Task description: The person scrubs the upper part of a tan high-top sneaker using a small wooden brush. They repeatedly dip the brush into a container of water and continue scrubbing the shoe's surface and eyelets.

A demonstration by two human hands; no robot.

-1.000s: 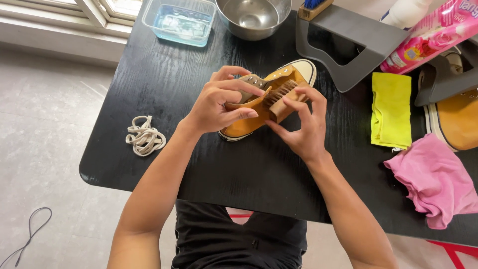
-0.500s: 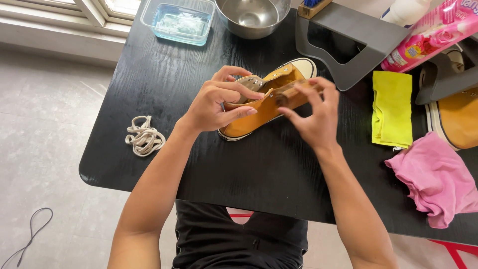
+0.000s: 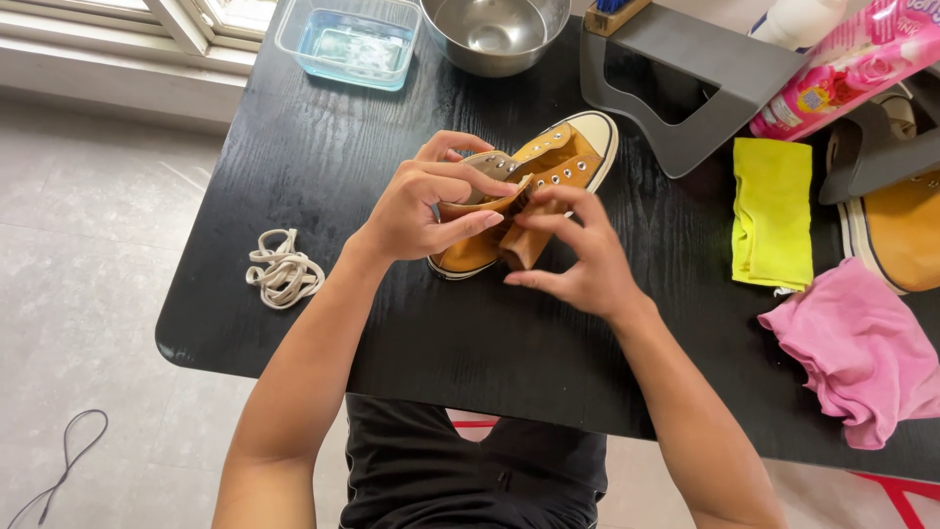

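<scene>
A mustard high-top sneaker [image 3: 573,152] with a white sole and toe cap lies on its side on the black table [image 3: 323,147], laces out. My left hand [image 3: 426,201] grips the ankle collar from the left, thumb under and fingers over the opening. My right hand [image 3: 578,260] pinches a tan flap of the upper at the heel end, fingertips close to the left hand's thumb. A bundle of cream shoelaces [image 3: 284,269] lies loose on the table to the left, apart from both hands.
At the far edge stand a clear plastic tub of water [image 3: 348,39] and a steel bowl [image 3: 494,29]. A grey stand [image 3: 685,78], a pink pouch [image 3: 852,69], a yellow cloth [image 3: 774,211], a pink cloth [image 3: 862,348] and a second mustard sneaker [image 3: 901,230] fill the right side.
My right hand has slid from the shoe's lace area down to the heel end and now pinches the flap. The left hand keeps its grip on the collar.
</scene>
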